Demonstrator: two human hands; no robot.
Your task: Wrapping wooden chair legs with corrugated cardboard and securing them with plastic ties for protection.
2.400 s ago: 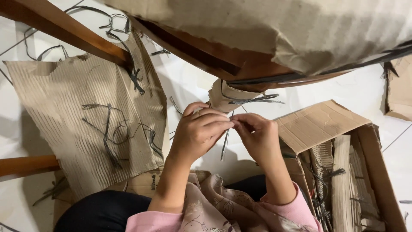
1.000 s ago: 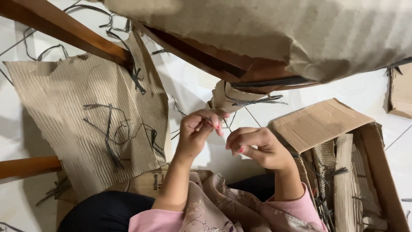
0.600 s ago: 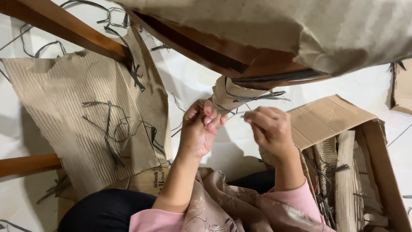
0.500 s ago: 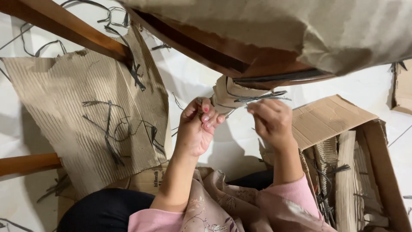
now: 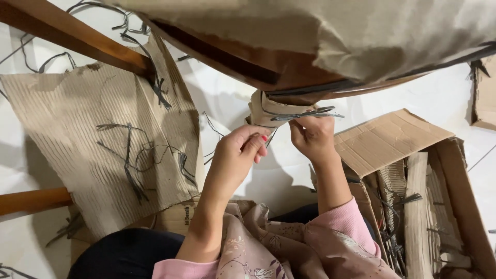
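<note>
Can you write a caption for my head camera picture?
Two hands, left hand and right hand, tie dark string around rolled cardboard.

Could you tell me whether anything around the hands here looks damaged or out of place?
Yes. The corrugated sheet on the floor is ragged and torn along its top edge, with loose dark strands scattered over it. The cardboard wrap that the right hand touches is crumpled. The left hand is just below it.

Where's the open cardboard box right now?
In the head view, the box sits on the floor at lower right, beside the right hand.
</note>
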